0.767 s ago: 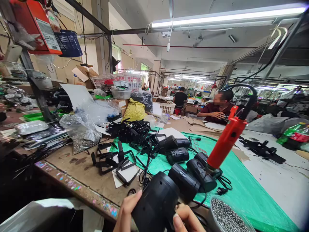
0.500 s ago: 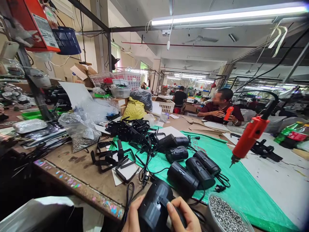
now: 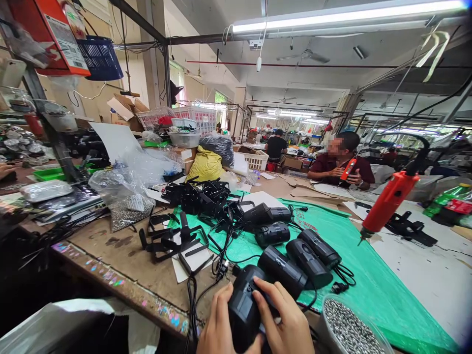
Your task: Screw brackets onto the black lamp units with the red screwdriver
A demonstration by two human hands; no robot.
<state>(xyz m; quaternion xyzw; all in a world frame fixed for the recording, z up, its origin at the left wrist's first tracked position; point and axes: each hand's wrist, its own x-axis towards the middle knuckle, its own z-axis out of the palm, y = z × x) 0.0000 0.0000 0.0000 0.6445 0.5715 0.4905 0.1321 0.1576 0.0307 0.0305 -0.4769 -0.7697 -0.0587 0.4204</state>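
A black cylindrical housing (image 3: 239, 305) is held between my two hands at the bottom centre, over the near edge of the bench. My left hand (image 3: 217, 322) is wrapped round its left side. From the right, my right hand (image 3: 282, 317) grips it, with fingertips pressed on the upper face near a small hole. Several similar black housings with cords (image 3: 282, 273) lie just beyond on a green plastic sheet (image 3: 383, 285). Close to my right hand stands a clear tub of small metal screws (image 3: 348, 327).
A red electric screwdriver (image 3: 387, 204) hangs at the right, tip down. Black brackets (image 3: 204, 196) are heaped mid-bench, with a few loose frames (image 3: 177, 241) nearer. A plastic bag of small metal parts (image 3: 127, 211) lies left. Across the bench, a person (image 3: 344, 160) holds a red tool.
The housing has moved slightly up and right and turned in my hands. My right fingers have shifted from its side to its upper face. The hanging screwdriver appears a little further right.
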